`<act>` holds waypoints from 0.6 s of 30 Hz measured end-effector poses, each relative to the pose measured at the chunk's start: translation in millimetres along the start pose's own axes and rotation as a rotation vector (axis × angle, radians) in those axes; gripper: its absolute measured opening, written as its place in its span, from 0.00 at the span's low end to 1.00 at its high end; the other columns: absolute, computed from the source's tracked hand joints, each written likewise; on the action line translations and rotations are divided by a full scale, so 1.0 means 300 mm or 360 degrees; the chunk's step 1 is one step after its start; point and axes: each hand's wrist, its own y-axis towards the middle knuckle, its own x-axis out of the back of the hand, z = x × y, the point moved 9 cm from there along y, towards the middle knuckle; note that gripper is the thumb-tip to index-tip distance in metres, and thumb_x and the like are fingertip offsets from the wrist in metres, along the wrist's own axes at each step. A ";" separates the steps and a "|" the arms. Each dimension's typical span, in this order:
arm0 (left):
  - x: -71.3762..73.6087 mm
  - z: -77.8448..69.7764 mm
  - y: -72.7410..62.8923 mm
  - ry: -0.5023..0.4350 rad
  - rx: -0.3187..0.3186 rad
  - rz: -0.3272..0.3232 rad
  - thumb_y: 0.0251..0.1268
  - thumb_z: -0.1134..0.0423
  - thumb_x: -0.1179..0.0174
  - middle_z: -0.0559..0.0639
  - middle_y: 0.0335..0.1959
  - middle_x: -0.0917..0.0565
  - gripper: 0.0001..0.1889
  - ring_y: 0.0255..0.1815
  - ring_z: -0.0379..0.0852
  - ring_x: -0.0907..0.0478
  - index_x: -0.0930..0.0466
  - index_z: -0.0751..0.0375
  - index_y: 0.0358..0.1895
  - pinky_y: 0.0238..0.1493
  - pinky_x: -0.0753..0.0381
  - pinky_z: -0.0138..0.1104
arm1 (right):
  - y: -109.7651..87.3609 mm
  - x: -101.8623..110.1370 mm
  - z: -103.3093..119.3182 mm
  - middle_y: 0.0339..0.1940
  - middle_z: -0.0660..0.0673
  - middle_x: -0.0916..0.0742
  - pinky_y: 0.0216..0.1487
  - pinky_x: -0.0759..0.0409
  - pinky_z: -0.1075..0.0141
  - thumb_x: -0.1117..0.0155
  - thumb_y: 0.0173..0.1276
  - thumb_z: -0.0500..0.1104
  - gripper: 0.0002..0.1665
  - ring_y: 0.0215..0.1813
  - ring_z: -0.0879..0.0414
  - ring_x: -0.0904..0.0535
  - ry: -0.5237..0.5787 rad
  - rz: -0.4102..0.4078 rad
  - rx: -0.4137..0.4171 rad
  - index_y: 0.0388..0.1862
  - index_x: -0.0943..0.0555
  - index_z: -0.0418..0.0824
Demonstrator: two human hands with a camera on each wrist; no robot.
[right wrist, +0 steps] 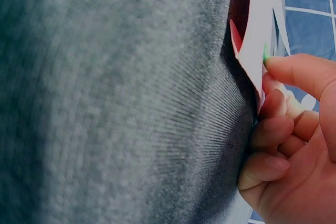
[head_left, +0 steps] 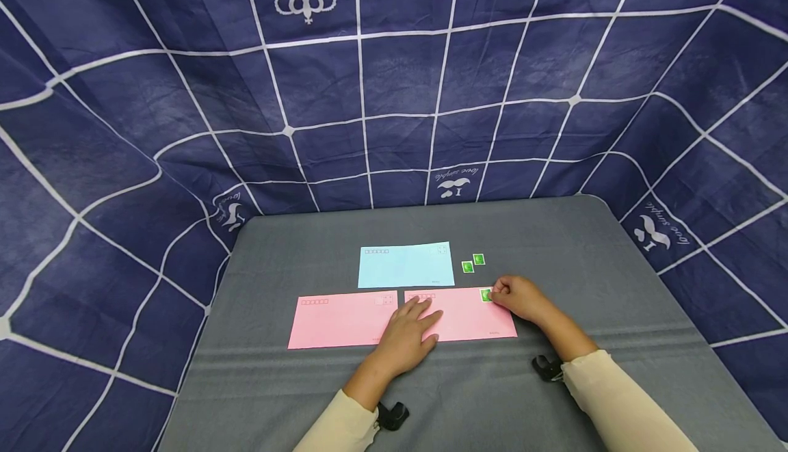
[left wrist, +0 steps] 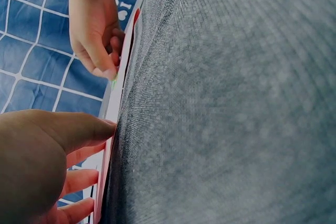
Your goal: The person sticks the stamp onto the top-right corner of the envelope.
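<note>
My left hand rests with spread fingers on the right pink envelope, its fingertips near the row of printed postcode boxes. At that envelope's upper right corner lies a small green postage stamp with a white border. Thumb and forefinger of my right hand pinch the stamp's right edge, and its other fingers are curled. From the right wrist view, only a sliver of the green stamp shows beside the thumb. Whether the stamp lies fully flat cannot be told.
A second pink envelope lies to the left, partly under my left hand. Behind both lies a light blue envelope. Two more green stamps, one nearer and one farther, lie right of it on the grey cloth.
</note>
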 end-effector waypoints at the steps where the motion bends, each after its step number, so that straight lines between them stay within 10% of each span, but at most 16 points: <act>1: -0.001 0.000 0.000 -0.0001 0.0000 0.0001 0.72 0.51 0.41 0.50 0.77 0.30 0.25 0.80 0.56 0.38 0.25 0.44 0.71 0.75 0.35 0.53 | -0.001 0.001 0.004 0.21 0.53 0.22 0.28 0.33 0.70 0.33 0.66 0.41 0.09 0.24 0.62 0.30 -0.0007 -0.0002 0.0006 0.27 0.21 0.40; 18: -0.010 0.007 0.006 -0.0012 0.0027 0.0040 0.72 0.51 0.41 0.49 0.77 0.31 0.26 0.80 0.54 0.39 0.26 0.43 0.72 0.76 0.36 0.53 | -0.016 0.013 0.013 0.25 0.49 0.23 0.27 0.32 0.70 0.27 0.61 0.38 0.16 0.25 0.62 0.30 0.0056 -0.0038 0.0105 0.44 0.22 0.36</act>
